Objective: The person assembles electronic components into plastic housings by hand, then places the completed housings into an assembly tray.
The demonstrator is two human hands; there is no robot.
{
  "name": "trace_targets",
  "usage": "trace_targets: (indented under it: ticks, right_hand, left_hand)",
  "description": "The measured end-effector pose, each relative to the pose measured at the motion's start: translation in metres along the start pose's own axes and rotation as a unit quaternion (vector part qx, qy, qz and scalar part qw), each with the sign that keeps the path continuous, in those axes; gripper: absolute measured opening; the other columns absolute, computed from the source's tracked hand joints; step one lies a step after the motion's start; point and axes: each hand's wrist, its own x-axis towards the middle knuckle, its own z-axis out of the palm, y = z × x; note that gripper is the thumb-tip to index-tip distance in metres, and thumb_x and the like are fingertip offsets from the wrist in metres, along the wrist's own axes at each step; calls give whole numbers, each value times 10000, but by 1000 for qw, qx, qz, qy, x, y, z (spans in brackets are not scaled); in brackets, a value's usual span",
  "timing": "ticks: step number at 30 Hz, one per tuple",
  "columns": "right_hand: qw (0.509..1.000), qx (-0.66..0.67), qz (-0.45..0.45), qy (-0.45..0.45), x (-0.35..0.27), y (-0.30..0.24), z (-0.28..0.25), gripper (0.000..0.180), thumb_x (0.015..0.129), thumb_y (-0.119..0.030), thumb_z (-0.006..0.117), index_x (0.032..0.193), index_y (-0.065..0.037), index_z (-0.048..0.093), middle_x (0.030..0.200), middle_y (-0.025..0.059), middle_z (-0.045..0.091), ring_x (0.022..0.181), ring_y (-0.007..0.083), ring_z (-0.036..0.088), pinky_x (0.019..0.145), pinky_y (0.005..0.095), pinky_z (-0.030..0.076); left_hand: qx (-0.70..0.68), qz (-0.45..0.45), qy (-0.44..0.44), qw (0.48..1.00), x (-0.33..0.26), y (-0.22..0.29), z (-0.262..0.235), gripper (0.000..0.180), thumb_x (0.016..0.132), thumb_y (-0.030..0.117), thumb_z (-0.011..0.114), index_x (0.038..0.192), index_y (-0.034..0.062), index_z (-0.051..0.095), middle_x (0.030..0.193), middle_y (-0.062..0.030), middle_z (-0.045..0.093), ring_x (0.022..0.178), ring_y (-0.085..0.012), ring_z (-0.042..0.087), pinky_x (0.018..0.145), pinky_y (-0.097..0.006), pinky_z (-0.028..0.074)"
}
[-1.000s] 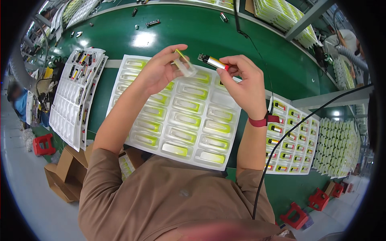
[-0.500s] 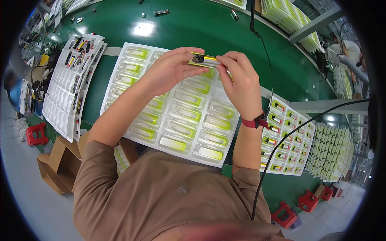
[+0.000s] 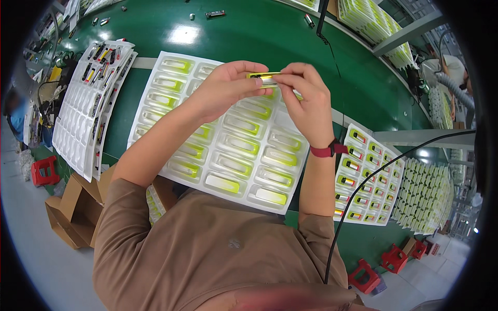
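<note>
Above the far edge of a white moulded tray (image 3: 263, 139), both hands meet at a yellow-green plastic shell (image 3: 266, 75) with a dark piece and a slim silver cell showing in it. The shell's left end is in my left hand (image 3: 228, 85), the thumb laid over its near side. At its right end, the thumb and bent fingers of my right hand (image 3: 307, 93) pinch the piece; a red band is on that wrist. My fingers cover part of the shell. Beneath my hands, the tray's pockets hold several clear and yellow-green shells.
A stack of white trays (image 3: 78, 124) with small batteries stands at the left. To the right are a tray of filled shells (image 3: 371, 179) and stacked yellow-green trays (image 3: 423, 199). A black cable (image 3: 358, 192) runs in front. Loose batteries (image 3: 215, 14) lie on the green table.
My left thumb has come down onto the shell, and my left fingers have bent around it. The shell has tipped, so less of its inside shows. My right fingers have moved slightly left.
</note>
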Motion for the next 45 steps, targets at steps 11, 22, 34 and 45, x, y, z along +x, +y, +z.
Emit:
trace_targets:
  ticks: [11,22,34,45]
  right_hand:
    - [989,101,112,-10,-3,10,4,230,867,-94,766,1062,8,702,874,93,649,763,188,647,693,302,541]
    - [992,44,115,-2,-18,5,-35,134,885,-95,674,993,-17,682,823,147,672,708,292,670,652,368,529]
    - [930,-182,265,-180,-81,19,-43,121,887,-140,696,961,-44,701,861,147,660,712,330,663,634,436,522]
    - [961,-187,201,-24,132,244,37,485,889,-269,667,1325,-60,627,1268,249,651,1181,415,623,1000,471,526]
  left_hand:
    - [215,156,-17,964,5,-7,-13,316,1029,-14,541,1344,-25,570,1256,-114,661,1079,-168,678,974,-297,555]
    - [412,282,-20,866,3,-6,24,379,953,-38,613,1325,38,598,1268,-145,620,1128,-253,654,982,-353,541]
    - [680,313,-216,627,-7,-86,47,54,835,100,655,869,59,660,931,-77,622,979,-260,616,815,-405,510]
    - [300,21,-67,951,-47,4,-5,387,860,147,814,1134,11,576,888,-43,659,752,-106,579,665,-277,487]
